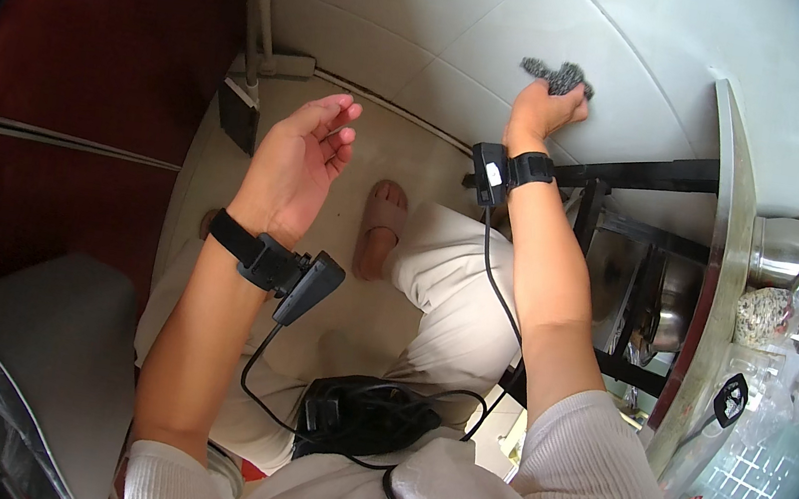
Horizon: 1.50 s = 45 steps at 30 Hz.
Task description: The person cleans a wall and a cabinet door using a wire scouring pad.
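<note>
A dark grey speckled cloth [564,79] is bunched in my right hand [548,110], pressed against the white wall tiles [472,39]. One end of the cloth sticks out to the left of my fingers. My left hand [305,158] hangs in the air over the floor, palm turned inward, fingers loosely curled and holding nothing. Both wrists wear black straps with small devices, and cables run from these to a black pouch [362,415] at my waist.
A broom and dustpan [240,107] stand in the corner by a dark red cabinet [93,43]. To the right, a black metal frame [637,171] supports a counter edge [725,217]. Steel pots [785,251], plastic bags [798,385] and a wire rack [742,491] lie beyond it.
</note>
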{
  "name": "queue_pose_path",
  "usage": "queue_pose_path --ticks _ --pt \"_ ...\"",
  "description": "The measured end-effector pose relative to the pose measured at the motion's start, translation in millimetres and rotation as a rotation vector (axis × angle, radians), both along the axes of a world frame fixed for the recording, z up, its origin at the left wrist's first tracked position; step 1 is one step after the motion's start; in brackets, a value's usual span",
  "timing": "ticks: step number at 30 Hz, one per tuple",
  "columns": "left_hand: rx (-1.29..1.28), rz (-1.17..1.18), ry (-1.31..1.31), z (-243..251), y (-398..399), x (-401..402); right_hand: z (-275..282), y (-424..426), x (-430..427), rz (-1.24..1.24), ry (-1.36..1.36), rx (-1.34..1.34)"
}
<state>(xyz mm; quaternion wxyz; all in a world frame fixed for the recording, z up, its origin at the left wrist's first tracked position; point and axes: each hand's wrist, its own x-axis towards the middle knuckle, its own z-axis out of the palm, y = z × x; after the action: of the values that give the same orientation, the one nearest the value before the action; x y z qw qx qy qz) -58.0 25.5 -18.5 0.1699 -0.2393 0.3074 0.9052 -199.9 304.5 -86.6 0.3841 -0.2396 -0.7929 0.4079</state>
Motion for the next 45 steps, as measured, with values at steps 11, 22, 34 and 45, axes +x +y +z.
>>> queue_pose_path --ticks 11,22,34,45 --pt "0.008 -0.038 -0.002 -4 6 4 17 -12 2 0.002 0.029 0.11" --pt "0.009 -0.028 -0.012 -4 5 4 33 -27 -4 0.005 0.093 0.396" --pt "-0.001 -0.031 -0.004 -4 5 5 41 -25 0 -0.01 0.021 0.476" --pt "0.011 -0.016 0.014 -9 2 7 -4 3 -8 -0.201 -0.109 0.128"
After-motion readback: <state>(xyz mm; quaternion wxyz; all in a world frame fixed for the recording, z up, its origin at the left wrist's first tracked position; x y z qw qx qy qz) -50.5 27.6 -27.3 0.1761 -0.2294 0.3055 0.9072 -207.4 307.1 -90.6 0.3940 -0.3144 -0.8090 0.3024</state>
